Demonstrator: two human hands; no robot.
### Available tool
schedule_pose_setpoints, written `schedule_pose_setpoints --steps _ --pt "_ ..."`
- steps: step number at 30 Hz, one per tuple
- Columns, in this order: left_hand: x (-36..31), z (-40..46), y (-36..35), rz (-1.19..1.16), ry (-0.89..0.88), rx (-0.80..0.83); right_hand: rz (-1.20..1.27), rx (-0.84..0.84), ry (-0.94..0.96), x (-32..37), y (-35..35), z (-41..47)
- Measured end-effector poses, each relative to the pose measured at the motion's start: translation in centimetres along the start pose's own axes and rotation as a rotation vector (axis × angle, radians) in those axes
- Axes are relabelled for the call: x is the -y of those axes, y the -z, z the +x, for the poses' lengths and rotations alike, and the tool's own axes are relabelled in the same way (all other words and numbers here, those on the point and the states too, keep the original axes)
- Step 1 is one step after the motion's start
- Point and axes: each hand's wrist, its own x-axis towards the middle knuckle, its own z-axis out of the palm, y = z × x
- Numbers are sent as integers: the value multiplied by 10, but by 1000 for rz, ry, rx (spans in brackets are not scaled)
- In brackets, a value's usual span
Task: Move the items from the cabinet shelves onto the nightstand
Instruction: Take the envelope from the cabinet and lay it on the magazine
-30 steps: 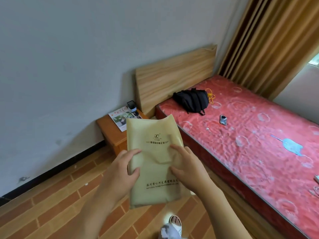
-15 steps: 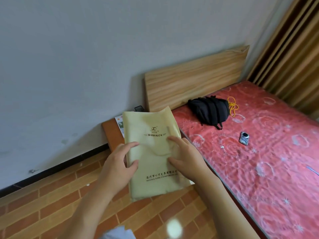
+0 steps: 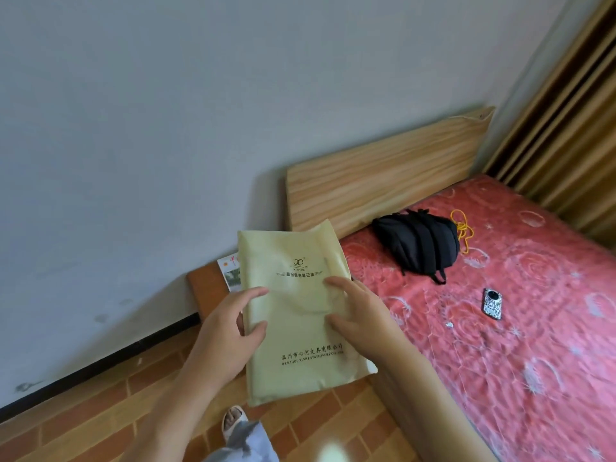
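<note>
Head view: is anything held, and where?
A beige printed bag, held flat: left hand grips its left edge, right hand its right side, mid-height.

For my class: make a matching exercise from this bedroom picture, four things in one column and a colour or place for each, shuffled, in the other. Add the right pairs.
Things:
1. backpack
2. cord
3. beige package
4. magazine

Descriptions:
A. held in both hands
B. yellow, lying on the mattress
C. on the nightstand, partly hidden
D. black, near the headboard

Pairs: 1-D, 2-B, 3-A, 4-C
</note>
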Motion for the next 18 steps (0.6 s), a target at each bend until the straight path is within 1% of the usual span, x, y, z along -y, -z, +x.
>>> schedule_pose_setpoints --steps 5,8,12,16,18 --pt "26 84 48 -9 -12 67 11 -12 -57 39 -11 76" --pt "48 118 79 -32 16 77 18 10 -69 63 -29 120" --pt "80 145 115 -24 89 28 26 61 -50 87 -57 171" --pt "107 149 143 -47 165 -20 46 142 -37 107 -86 214" --pt "118 151 157 -54 195 -69 31 197 -14 117 -101 233"
